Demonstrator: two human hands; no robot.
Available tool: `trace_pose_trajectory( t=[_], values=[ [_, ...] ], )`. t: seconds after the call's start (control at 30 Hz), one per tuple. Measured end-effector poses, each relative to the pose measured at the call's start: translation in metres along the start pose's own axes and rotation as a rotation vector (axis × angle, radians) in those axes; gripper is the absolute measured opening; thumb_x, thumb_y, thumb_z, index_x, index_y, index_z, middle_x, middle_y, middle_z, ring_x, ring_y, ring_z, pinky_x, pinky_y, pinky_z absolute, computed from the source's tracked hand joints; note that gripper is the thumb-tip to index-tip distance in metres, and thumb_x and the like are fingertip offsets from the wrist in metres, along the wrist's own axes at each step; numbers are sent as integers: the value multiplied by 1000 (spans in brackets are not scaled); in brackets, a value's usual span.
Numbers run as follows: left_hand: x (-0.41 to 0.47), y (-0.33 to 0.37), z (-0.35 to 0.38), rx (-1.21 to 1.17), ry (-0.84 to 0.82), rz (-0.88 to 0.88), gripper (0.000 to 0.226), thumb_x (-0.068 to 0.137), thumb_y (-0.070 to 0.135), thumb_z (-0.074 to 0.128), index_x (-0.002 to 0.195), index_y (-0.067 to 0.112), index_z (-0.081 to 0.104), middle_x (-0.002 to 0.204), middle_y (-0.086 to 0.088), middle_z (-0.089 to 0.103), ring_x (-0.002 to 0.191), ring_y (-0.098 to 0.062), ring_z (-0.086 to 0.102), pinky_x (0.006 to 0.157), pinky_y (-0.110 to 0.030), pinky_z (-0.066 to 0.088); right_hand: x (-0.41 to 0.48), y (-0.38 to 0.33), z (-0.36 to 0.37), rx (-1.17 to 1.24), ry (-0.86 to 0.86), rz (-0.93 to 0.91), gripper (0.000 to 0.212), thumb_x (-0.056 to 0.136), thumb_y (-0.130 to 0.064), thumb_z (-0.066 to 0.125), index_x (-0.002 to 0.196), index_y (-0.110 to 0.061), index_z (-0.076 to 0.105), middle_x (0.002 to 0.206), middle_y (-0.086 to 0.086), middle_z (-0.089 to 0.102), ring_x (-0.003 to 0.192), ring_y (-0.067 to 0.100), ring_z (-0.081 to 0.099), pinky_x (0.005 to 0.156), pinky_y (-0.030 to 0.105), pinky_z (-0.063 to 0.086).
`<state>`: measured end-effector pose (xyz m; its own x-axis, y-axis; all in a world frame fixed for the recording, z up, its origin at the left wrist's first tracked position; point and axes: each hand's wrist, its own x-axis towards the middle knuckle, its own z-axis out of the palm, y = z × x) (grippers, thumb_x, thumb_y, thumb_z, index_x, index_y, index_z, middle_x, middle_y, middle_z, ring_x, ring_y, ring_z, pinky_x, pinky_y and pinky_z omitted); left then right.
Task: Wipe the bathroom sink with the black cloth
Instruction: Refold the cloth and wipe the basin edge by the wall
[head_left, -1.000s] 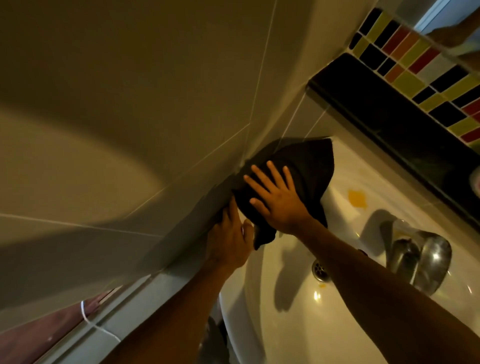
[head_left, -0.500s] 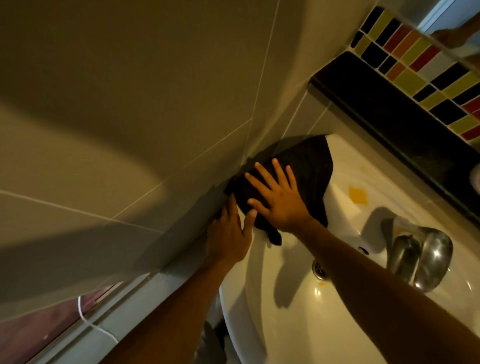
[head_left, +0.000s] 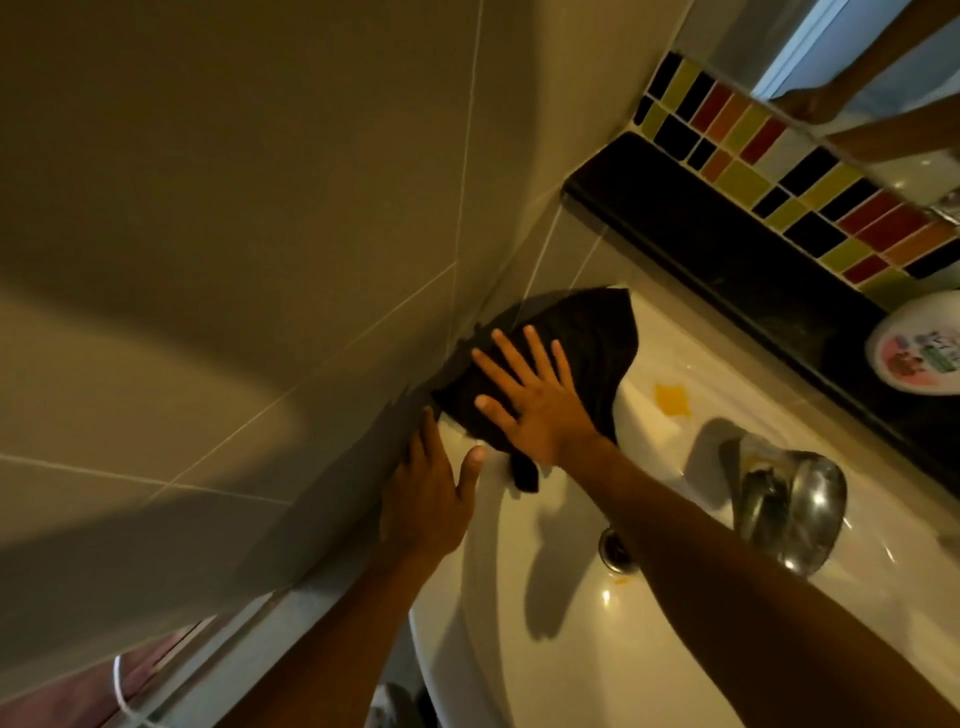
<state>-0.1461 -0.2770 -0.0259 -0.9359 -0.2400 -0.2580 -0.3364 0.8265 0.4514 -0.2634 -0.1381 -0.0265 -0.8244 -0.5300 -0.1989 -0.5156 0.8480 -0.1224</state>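
Note:
The black cloth (head_left: 587, 353) lies spread on the far left rim of the white sink (head_left: 519, 665), in the corner against the tiled wall. My right hand (head_left: 530, 400) presses flat on the cloth with its fingers spread. My left hand (head_left: 431, 499) rests flat on the sink rim just in front of the cloth, fingers apart, fingertips at the cloth's edge by the wall. A corner of the cloth hangs over the rim into the bowl.
A chrome tap (head_left: 789, 509) stands at the right of the bowl, with the drain (head_left: 615, 551) below it. A yellow patch (head_left: 672, 399) sits on the rim. A black ledge (head_left: 727, 249) carries a white round tub (head_left: 919, 351). Coloured mosaic tiles (head_left: 779, 156) and a mirror lie behind.
My right hand has slid the cloth a little farther into the corner and spread it flatter. My left hand has drawn back slightly from the cloth, thumb now apart.

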Motion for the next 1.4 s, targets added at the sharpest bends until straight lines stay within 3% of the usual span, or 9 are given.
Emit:
trace_pose_trajectory(
  t=[0.07,0.23,0.33,0.43,0.6,0.8,0.97,1.2,1.4],
  values=[
    [3,-2,1,23,-13,62,98,82,76,1,151,8,18,151,-15,37,128,-32,48,101,-43,41,7,30,-8,-41,9,9,60,94,-60,12,150,-39,3,162,-5,-1,148,25,-11,118,43,-10],
    [25,12,0,138,-44,304,88,89,69,12,152,9,12,158,-14,22,135,-31,41,105,-43,39,13,94,-16,46,17,447,60,97,-54,8,151,-31,-7,162,-1,-9,148,22,-13,120,40,-8],
    [54,30,0,116,-104,359,93,83,73,2,153,12,2,162,-9,6,147,-28,16,115,-42,29,0,98,-10,81,40,625,62,98,-50,5,151,-22,-10,162,2,-10,148,20,-12,121,39,-6],
    [79,48,5,199,-113,394,85,90,67,13,152,13,-7,162,-6,-5,149,-25,-3,120,-44,20,-31,88,3,135,137,808,62,99,-47,9,150,-19,-12,161,4,-12,147,22,-14,121,41,-5],
    [90,62,12,311,-43,394,78,94,60,13,151,13,-10,162,-8,-4,149,-26,0,119,-43,22,-48,80,8,198,137,981,66,99,-47,12,149,-14,-15,160,9,-18,146,28,-17,120,44,-6],
    [94,61,18,279,-22,371,79,93,61,12,152,8,15,157,-13,25,142,-32,31,106,-45,42,-15,84,5,41,145,704,60,99,-45,12,149,-20,-13,160,3,-15,147,24,-18,118,47,-12],
    [93,62,20,253,-8,395,77,93,60,15,152,9,18,157,-12,27,141,-33,33,102,-46,42,-17,103,2,-21,105,442,58,98,-47,9,151,-29,-6,162,-3,-9,147,22,-15,119,46,-11],
    [92,63,16,223,-26,380,74,96,56,27,153,14,8,161,-9,15,145,-32,23,109,-47,35,-61,81,21,99,112,756,62,100,-45,13,151,-19,-11,160,6,-17,147,27,-15,120,43,-4],
    [91,63,13,288,-21,376,79,92,62,19,153,15,1,161,-8,12,145,-32,23,109,-45,35,-96,46,31,333,185,1072,69,99,-47,20,152,-12,-7,162,7,-9,149,24,-2,117,36,1]
  ],
)
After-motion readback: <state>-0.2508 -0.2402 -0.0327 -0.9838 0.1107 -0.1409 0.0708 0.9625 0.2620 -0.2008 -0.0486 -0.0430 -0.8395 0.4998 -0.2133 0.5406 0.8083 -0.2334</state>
